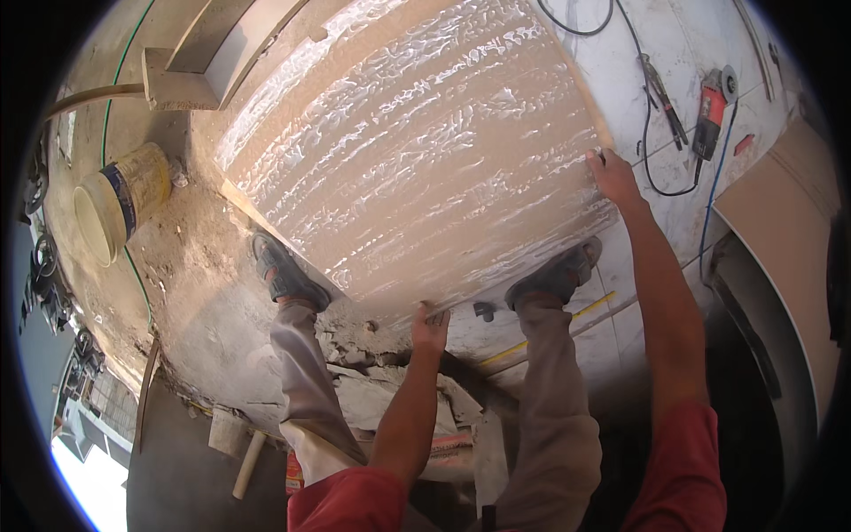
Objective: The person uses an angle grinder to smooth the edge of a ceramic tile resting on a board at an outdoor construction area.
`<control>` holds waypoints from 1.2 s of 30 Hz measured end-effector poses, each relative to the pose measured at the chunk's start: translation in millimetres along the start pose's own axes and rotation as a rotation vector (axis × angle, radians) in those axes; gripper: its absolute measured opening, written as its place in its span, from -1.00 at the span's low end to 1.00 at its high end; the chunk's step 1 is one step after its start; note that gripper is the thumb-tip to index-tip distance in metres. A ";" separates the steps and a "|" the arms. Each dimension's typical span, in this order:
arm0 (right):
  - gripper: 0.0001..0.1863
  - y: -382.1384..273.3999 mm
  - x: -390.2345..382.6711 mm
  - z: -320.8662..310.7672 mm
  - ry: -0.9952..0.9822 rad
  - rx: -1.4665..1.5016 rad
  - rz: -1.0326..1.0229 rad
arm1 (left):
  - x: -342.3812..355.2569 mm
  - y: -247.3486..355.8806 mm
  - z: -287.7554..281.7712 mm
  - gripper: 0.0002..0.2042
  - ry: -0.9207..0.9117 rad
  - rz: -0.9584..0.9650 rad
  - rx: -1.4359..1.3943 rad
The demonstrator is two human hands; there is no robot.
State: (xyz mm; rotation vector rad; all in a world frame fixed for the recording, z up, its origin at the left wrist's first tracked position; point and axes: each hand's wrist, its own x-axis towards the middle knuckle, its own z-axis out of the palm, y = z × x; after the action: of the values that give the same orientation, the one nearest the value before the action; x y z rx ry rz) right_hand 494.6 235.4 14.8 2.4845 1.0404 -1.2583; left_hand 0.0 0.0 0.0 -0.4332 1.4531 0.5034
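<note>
Okay, left hand (pixel 430 328) half-curled around flat board's (pixel 523 146) near edge, right hand (pixel 613 176) half-closed on its right edge; ridged white paste (pixel 507 103) atop.

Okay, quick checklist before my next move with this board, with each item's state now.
1. Right hand on the right edge of the board: ok.
2. Left hand gripping firmly: cannot tell; it is at the near edge.
3. White coating even: not ok; it lies in streaks with brown between.
4. Angle grinder apart from the board: ok.
5. Angle grinder unplugged: cannot tell; no plug shows.
</note>
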 end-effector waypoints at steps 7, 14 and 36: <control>-0.39 -31.3 -5.3 1.3 0.036 -0.170 -0.006 | -8.0 28.7 18.2 -0.50 0.292 -0.018 -0.317; -0.44 -12.0 -16.3 -4.9 0.127 -0.055 0.007 | 9.1 25.3 10.6 -0.43 0.134 -0.060 -0.158; -0.10 191.6 131.1 -168.9 0.828 0.076 0.306 | -39.6 47.8 208.6 -0.20 -0.267 -0.555 1.427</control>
State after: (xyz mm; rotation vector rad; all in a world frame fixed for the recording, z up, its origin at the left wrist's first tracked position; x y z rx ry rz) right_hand 780.7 233.3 -8.0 3.1303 0.6739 -0.1539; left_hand 142.3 154.8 56.3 0.3808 1.0404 -0.8933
